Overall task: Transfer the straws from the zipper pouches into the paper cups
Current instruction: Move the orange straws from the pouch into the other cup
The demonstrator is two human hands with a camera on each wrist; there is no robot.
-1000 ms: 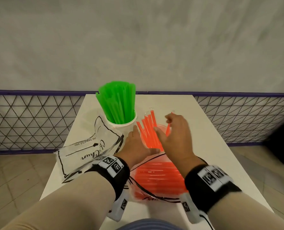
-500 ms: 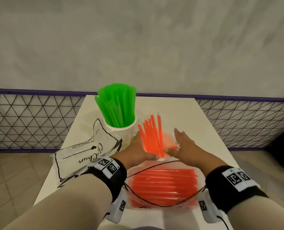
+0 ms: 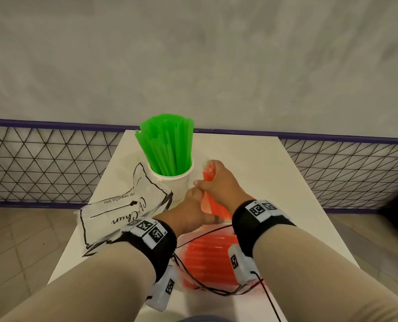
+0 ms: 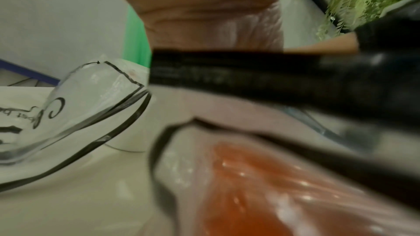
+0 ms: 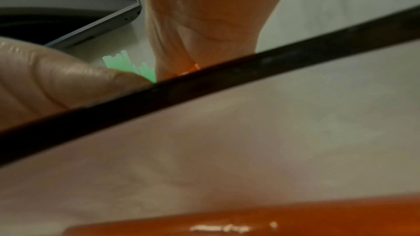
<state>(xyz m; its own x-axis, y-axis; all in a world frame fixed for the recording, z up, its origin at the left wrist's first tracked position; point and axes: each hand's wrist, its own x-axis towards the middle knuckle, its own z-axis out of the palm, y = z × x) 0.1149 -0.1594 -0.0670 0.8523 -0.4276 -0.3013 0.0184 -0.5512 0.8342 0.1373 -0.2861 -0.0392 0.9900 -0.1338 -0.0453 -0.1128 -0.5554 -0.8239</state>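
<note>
A white paper cup (image 3: 172, 182) at the back of the table holds a full bunch of green straws (image 3: 167, 145). Just right of it stands a bundle of orange straws (image 3: 214, 205), leaning slightly. My right hand (image 3: 213, 182) grips its upper part, fingers curled round it. My left hand (image 3: 193, 202) holds the bundle's lower left side, where its cup is hidden behind both hands. Under my wrists lies a clear zipper pouch (image 3: 208, 259) still packed with orange straws (image 4: 272, 186). Both wrist views are blurred and show no fingertips clearly.
An empty clear pouch (image 3: 123, 205) with black lettering lies at the table's left edge, against the green cup. The white table (image 3: 263, 173) is narrow, with bare surface on its right half. A wire-mesh fence (image 3: 42, 163) and a grey wall stand behind.
My right hand has left the cup's right side and closed round the orange straws, pulling them together. The left hand stays at the cup. The view has tilted down slightly.
</note>
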